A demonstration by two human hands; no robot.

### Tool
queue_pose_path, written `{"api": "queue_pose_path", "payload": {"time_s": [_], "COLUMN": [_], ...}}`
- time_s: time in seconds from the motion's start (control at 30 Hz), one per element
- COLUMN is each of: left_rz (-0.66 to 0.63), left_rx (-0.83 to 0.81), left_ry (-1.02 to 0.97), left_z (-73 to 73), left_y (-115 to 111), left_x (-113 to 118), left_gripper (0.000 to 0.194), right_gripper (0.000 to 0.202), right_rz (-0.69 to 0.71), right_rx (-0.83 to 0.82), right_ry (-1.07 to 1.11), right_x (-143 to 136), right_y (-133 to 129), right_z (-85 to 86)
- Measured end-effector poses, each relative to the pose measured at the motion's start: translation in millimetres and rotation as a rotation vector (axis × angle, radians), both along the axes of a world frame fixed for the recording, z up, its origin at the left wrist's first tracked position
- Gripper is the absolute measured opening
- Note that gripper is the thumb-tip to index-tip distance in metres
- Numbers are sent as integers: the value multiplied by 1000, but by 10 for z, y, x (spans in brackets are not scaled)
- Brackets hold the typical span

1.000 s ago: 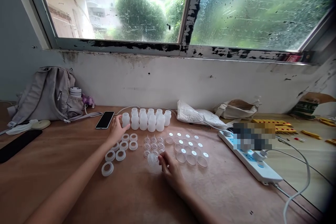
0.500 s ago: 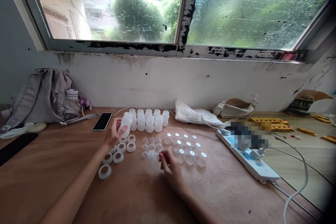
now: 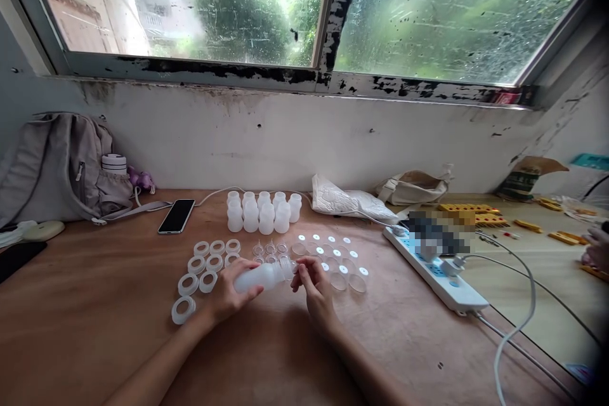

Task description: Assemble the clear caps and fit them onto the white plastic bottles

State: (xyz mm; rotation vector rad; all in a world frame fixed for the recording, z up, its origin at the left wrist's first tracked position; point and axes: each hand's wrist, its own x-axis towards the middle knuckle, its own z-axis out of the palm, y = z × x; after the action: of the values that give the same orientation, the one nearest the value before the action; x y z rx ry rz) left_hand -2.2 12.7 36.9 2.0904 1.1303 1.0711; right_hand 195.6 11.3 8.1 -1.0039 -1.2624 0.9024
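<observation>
My left hand (image 3: 233, 292) is wrapped around a frosted white baby bottle (image 3: 259, 278), tilted on its side above the table with its neck to the right. My right hand (image 3: 311, 282) pinches the tip of a clear teat (image 3: 294, 266) at the bottle's mouth; whether it is seated there I cannot tell. Behind the bottle lie several clear teats (image 3: 269, 248), partly hidden. White screw rings (image 3: 188, 283) stand in rows left of my left hand. Clear round caps with white discs (image 3: 338, 281) spread out to the right. Upright frosted bottles (image 3: 266, 219) are grouped farther back.
A phone (image 3: 176, 216) and a grey backpack (image 3: 61, 165) are at the back left. A white padded bag (image 3: 352, 202) lies by the wall. On the right is a power strip (image 3: 438, 273) with cables, and beyond it yellow parts (image 3: 528, 226) and a person's hand (image 3: 597, 247) at the edge.
My left hand has brought a bottle from the back group down and toward the middle, tipping it over. The clear teat in my right hand now meets the bottle's mouth. The view has shifted slightly.
</observation>
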Motion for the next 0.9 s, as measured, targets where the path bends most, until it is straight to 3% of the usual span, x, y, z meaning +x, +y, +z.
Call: {"api": "queue_pose_path", "payload": {"time_s": [0.3, 0.9], "left_rz": [27, -35], "left_rx": [-32, -57], "left_ry": [-25, -23], "left_z": [-50, 23], "left_y": [-10, -25], "left_x": [0, -13], "left_gripper": [30, 29], "right_gripper": [18, 25], "right_rz": [29, 25], "right_rx": [-7, -54], "right_ry": [-44, -107], "right_x": [10, 16], "right_y": [-14, -32], "right_z": [-12, 13]}}
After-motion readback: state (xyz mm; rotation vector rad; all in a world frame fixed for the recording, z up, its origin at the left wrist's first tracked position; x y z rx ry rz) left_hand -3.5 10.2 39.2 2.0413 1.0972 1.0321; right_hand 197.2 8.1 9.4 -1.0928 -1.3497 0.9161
